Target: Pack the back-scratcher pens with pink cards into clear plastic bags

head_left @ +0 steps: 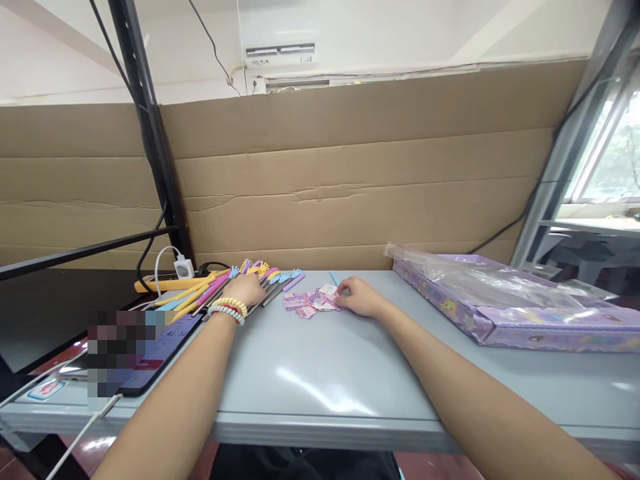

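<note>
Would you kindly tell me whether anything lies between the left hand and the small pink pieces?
Yes: some grey-shafted sticks and a purple stick lie between the left hand and the small pink pieces, just right of the hand.

Remotely, I see small pink paper pieces (pixel 303 302) between slim multicoloured plastic-and-metal sticks (pixel 207 291) (my left) and a flat purple cardboard box (pixel 540 338).

Light is bright and fairly even. The white-framed glass window (pixel 611 150) at right looks washed out, white glare streaks the glossy grey tabletop (pixel 280 350), wide-angle distortion stretches the edges, and coarse pixelation masks part of the lower left.
</note>
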`<action>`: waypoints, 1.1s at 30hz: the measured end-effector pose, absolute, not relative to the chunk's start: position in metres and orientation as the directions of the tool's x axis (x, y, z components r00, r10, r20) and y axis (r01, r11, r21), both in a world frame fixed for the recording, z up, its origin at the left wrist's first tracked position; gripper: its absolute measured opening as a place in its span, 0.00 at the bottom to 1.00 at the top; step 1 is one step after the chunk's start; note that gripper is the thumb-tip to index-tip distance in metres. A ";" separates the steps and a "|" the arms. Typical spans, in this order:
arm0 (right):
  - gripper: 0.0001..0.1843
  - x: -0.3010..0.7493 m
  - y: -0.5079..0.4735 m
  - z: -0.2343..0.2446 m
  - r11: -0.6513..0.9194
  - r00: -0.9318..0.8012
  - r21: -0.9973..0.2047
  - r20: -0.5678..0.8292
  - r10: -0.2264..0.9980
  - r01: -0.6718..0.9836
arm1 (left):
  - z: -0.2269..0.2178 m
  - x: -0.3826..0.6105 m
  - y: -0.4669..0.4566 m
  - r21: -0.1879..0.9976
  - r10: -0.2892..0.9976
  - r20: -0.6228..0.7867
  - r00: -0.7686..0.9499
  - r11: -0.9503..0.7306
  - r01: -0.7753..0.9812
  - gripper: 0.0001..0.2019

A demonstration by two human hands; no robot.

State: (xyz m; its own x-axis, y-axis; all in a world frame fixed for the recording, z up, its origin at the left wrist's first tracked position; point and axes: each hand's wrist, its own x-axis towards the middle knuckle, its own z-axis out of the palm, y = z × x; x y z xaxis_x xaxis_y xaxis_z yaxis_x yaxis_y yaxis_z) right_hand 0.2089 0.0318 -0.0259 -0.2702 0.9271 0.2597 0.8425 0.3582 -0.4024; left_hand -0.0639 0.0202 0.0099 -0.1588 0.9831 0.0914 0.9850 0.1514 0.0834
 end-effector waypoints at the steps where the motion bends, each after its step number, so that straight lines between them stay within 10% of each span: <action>1: 0.14 0.209 0.031 -0.026 0.358 -0.271 -0.404 0.257 0.928 0.842 | 0.008 -0.062 0.021 0.087 0.984 0.091 -0.157 0.149 0.985 0.18; 33: 0.13 0.203 0.029 -0.024 0.384 -0.341 -0.404 0.176 0.923 0.831 | 0.000 -0.062 0.026 0.245 0.981 0.087 -0.176 0.150 0.958 0.14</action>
State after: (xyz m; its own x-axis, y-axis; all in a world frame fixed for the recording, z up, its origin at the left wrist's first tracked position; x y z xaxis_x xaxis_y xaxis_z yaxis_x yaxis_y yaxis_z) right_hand 0.2035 0.0288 -0.0241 -0.3408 0.9234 0.1763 0.8306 0.3836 -0.4037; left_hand -0.0624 0.0260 -0.0002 -0.1757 0.9806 0.0868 0.9577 0.1499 0.2455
